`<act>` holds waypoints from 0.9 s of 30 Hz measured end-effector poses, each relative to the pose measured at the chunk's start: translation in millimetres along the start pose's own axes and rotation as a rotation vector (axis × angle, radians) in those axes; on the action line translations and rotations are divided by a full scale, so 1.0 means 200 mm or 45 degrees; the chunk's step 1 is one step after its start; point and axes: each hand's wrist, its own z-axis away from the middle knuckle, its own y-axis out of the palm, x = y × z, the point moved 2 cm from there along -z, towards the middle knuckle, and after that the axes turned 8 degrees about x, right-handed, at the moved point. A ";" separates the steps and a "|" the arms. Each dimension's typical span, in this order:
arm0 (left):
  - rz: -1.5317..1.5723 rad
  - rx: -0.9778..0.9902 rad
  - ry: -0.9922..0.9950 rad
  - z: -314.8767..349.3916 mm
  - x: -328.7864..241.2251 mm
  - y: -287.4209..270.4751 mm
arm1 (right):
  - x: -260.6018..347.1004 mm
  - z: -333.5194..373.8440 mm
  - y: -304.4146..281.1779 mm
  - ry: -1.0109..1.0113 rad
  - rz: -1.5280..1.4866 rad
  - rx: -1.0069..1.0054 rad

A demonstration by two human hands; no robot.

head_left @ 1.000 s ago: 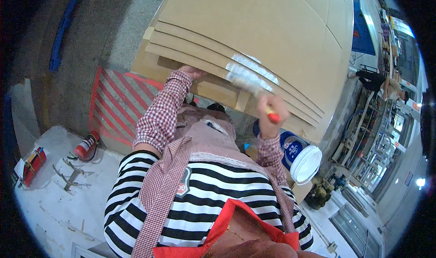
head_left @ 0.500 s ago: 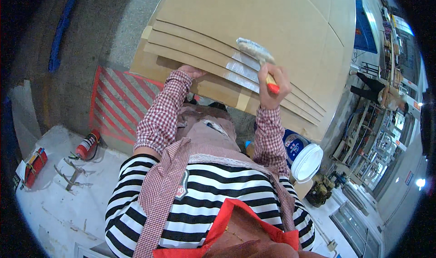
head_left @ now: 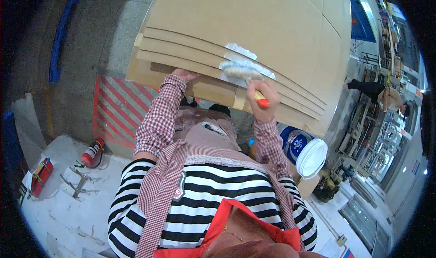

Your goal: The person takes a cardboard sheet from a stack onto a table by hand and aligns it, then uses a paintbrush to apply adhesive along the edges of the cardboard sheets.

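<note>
My right hand (head_left: 264,98) is closed around the handle of a wide, flat brush (head_left: 240,72). Its pale bristles press on a stack of cardboard sheets (head_left: 254,17). The sheets' near edges are fanned out in several narrow steps. A wet white patch (head_left: 241,50) spreads across these steps around the bristles. To the left of the brush, my left hand (head_left: 185,74) rests against the near edge of the fanned sheets, above a lower layer of cardboard. Its fingers are mostly tucked out of sight at that edge.
A blue and white bucket (head_left: 293,142) with a white rim stands close by my right forearm. Red-striped floor marking (head_left: 119,108) and a red fire extinguisher (head_left: 93,152) lie to the left. Another person (head_left: 388,97) is far off at the right, near racks.
The brush has come down and left onto the stepped edges, and my right hand has moved with it. More white now shows on the cardboard. My left hand stays at the edge.
</note>
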 end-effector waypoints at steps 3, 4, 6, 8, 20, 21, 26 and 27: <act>-0.047 -0.114 0.009 0.00 0.00 0.01 | -0.07 0.07 -0.07 0.093 -0.044 0.002; -0.059 -0.133 0.014 0.00 0.00 0.01 | -0.12 0.08 -0.09 0.149 -0.032 -0.142; -0.084 -0.172 0.024 0.01 -0.01 0.02 | -0.22 0.10 -0.12 0.248 0.000 -0.276; -0.102 -0.209 0.037 0.03 -0.01 0.02 | -0.28 0.13 -0.13 0.113 0.000 -0.254; -0.253 -0.527 0.133 0.07 -0.04 0.09 | -0.39 0.24 -0.29 0.099 0.003 -0.175; -0.282 -0.583 0.143 0.08 -0.03 0.10 | -0.41 0.26 -0.31 0.216 0.022 -0.157; -0.448 -0.867 0.222 0.08 -0.04 0.12 | -0.52 0.32 -0.40 0.342 -0.003 -0.373; -0.197 -0.978 0.335 0.08 -0.04 0.12 | -0.54 0.33 -0.41 0.237 -0.005 -0.425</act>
